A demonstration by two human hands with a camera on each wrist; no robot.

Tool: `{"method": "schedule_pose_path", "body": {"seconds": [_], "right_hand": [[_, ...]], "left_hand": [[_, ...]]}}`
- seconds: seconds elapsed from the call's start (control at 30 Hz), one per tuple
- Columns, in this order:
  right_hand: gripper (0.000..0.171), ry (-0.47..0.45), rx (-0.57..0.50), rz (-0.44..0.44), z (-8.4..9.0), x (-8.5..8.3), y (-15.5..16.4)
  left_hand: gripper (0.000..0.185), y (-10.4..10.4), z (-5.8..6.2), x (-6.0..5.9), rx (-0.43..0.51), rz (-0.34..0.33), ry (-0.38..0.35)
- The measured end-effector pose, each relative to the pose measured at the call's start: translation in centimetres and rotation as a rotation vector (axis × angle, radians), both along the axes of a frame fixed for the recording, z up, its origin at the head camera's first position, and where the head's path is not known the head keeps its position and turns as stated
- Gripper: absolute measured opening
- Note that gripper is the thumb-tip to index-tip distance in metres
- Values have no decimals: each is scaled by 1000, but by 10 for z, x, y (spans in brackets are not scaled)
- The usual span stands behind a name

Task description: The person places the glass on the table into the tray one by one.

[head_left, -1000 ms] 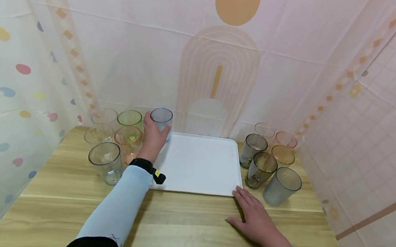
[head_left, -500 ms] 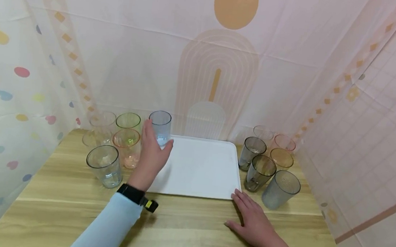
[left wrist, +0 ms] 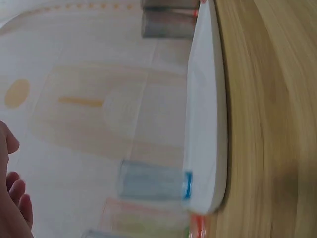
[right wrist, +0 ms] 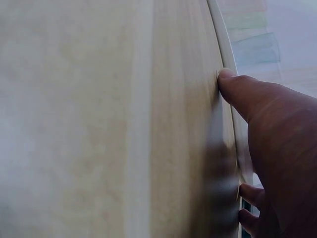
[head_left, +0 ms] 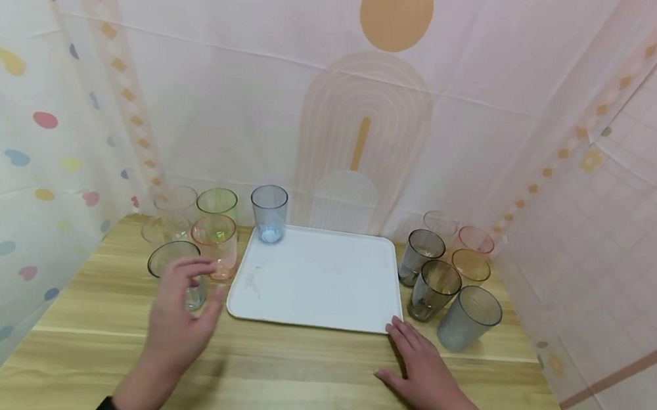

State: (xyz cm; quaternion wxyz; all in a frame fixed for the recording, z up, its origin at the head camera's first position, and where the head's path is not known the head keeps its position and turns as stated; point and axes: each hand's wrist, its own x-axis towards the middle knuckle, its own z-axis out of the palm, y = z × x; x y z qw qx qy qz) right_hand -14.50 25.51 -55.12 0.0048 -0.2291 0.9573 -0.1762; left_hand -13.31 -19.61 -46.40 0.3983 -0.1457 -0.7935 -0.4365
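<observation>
Cups stand in two clusters either side of a white tray (head_left: 319,296), and one blue cup (head_left: 268,214) stands upright in the tray's far left corner, well apart from both our hands. Our left hand (head_left: 177,322) hovers over the table (head_left: 287,386) with fingers loosely spread, holding nothing, nearest a clear cup (head_left: 176,269) at the front of the left cluster. Our right hand (head_left: 422,369) lies flat on the wood, fingers straight, fingertips at the tray's near right corner. We judge the risk to be a knock: the left cups stand close together, some touching, so a hand reaching between them could tip a neighbour, and these tall, narrow-based tumblers would topple easily. The tray looks smooth and shallow-rimmed with rounded corners, so a push from our right fingers could slide it into the grey cups (head_left: 433,288) just beside it. The cups look like thin tinted plastic, some ribbed; the table is pale grained wood.
</observation>
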Motion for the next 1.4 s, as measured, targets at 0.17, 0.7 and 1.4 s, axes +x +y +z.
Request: {"method": "schedule_pose_path", "body": {"seconds": [0.17,0.7,1.4], "right_hand": [[91,-7,-14,-6,2,0,0],[90,-36,-12,-5,5,1,-4],[92,-28,0,-7,-1,0,-1]], "left_hand": [[39,-36,-2,12,82,181,21],[110,-68,-31,1,309,252,-581],[96,-75,-49,-21,271,237,-646]]}}
